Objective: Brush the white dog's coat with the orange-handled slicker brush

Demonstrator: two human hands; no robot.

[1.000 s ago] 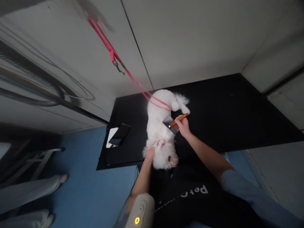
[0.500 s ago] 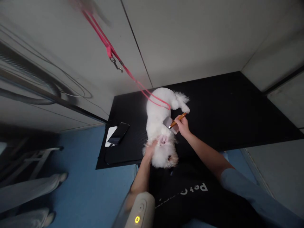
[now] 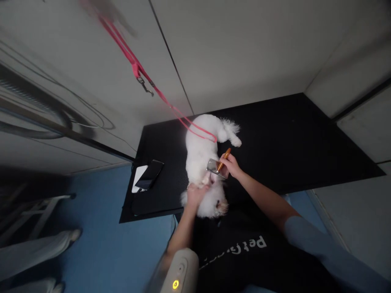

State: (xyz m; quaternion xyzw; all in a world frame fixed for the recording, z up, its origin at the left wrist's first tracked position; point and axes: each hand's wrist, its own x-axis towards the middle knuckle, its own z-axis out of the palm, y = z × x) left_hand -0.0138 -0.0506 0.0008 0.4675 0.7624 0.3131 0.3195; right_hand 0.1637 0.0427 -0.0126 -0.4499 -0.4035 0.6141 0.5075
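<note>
Now the right hand (image 3: 231, 166) has its fingers closed round the orange handle of a slicker brush (image 3: 214, 166), and the metal head lies on the white dog (image 3: 200, 152) just behind its head. A second ago the brush sat further up the flank, with the handle pointing out sideways towards the hind paw. It has since travelled down the body towards the person, and the handle now tilts steeply up and away.

The left hand (image 3: 195, 193) has shifted too. It has slid a little further onto the neck, so the brush head and this hand are nearly touching, where before a strip of coat showed between them. Its fingers are bent into the fur behind the head and hold the dog there (how firmly is hard to say, since the coat swallows the fingertips).

The dog lies stretched along the black table (image 3: 290, 138), head at the near edge against the person's black apron (image 3: 244, 248), hindquarters towards the wall. A pink leash (image 3: 171, 106) runs from its rear up and off to the left, hanging much as it did. Well apart on the table's left corner, a dark phone (image 3: 150, 174) rests on a white pad (image 3: 137, 183). Low in view sits a pale device with a yellow light (image 3: 180, 272), and another person's legs (image 3: 33, 252) stand on the blue floor (image 3: 106, 236).
</note>
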